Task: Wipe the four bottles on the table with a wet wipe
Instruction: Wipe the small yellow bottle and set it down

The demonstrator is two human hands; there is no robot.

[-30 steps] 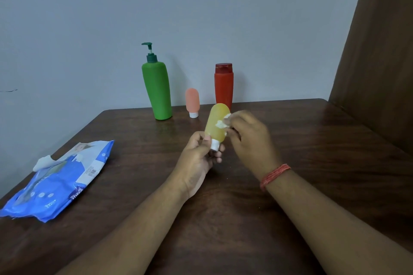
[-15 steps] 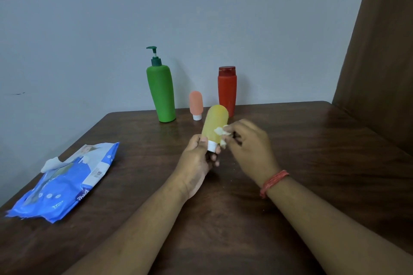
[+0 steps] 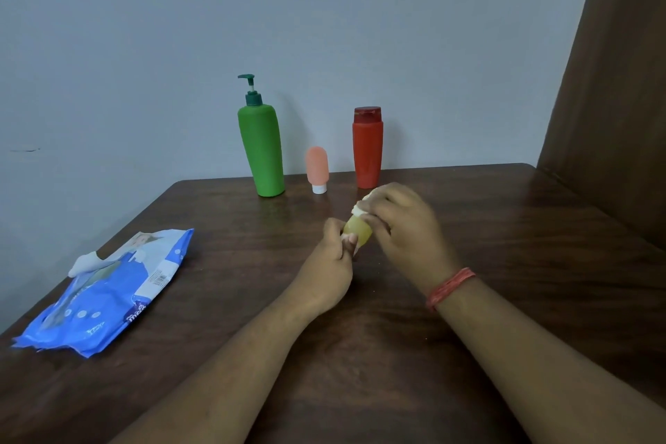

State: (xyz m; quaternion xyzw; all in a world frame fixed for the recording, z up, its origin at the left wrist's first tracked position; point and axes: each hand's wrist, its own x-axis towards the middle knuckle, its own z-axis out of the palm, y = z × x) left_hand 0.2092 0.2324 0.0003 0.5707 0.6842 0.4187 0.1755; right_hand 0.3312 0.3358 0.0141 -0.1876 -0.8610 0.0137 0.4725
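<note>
Dark brown wood forms the table, with a pale grey wall rising behind it. Nearest the camera, two bare forearms reach in over the table toward the yellow bottle, which is held just above the wood. The left hand grips its lower end, fingers curled round it. The right hand, a red thread band on its wrist, pinches a white wet wipe against the bottle's upper end. Well left of the yellow bottle lies a blue wipes pack. Beyond the yellow bottle, upright near the wall, stand a green pump bottle, a small peach bottle and a red bottle.
</note>
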